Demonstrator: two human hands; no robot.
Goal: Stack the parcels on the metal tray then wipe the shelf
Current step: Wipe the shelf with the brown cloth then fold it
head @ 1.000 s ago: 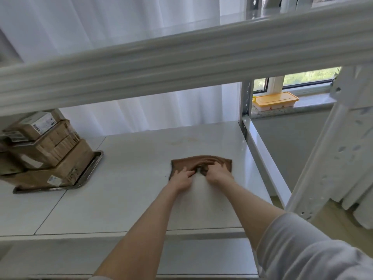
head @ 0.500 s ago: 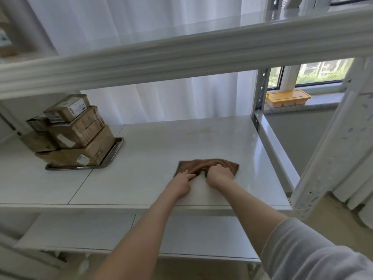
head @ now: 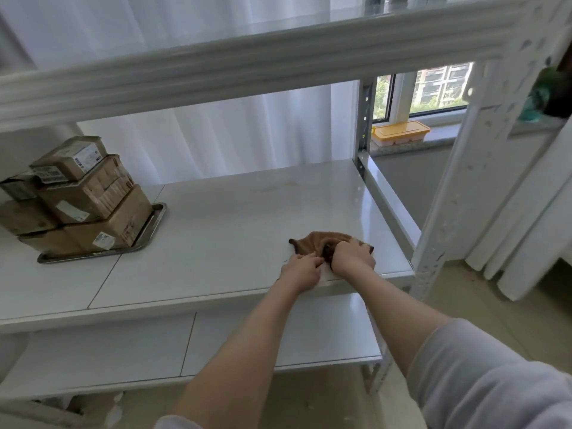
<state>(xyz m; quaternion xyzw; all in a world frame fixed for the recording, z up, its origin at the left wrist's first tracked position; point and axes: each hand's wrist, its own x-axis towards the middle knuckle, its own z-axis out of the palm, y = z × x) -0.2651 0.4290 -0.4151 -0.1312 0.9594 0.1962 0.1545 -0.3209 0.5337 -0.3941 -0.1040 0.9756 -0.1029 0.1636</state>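
Several brown cardboard parcels (head: 89,205) stand stacked on a metal tray (head: 151,224) at the left of the white shelf (head: 235,230). A brown cloth (head: 312,244) lies bunched near the shelf's front right corner. My right hand (head: 353,258) presses on the cloth's right part and grips it. My left hand (head: 300,270) rests on the shelf just left of it, fingertips touching the cloth's near edge.
The upper shelf's white beam (head: 247,66) crosses the view above. A white upright post (head: 458,187) stands at the right front corner. A lower shelf (head: 154,345) sits beneath. A yellow-lidded box (head: 400,131) lies on the windowsill behind; white curtains hang at the back.
Both hands have drawn the cloth toward the front right edge of the shelf, and it is more bunched. My head has pulled back, so the parcels and the lower shelf show more.
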